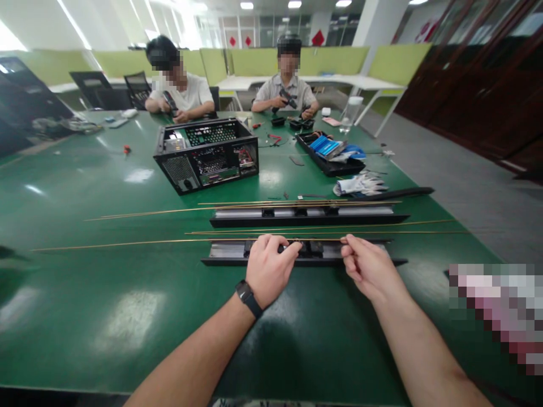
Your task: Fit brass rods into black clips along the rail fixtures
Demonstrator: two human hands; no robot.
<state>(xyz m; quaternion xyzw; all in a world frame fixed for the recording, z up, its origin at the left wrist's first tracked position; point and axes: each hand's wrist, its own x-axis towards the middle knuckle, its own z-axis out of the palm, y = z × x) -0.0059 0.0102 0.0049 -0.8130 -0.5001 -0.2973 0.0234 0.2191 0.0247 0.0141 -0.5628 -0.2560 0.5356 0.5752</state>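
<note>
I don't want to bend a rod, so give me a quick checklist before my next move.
1. Right hand on the rod: ok, fingertips pinch it.
2. Left hand grip: cannot tell; it is at the near rail, but hides what its fingertips hold.
3. Rod straight: ok, no sharp bend in the part that shows.
4. Rod clear of the case: ok, the case stands beyond the far rail.
5. Gloves on: not ok, they lie beyond the far rail and both hands are bare.
</note>
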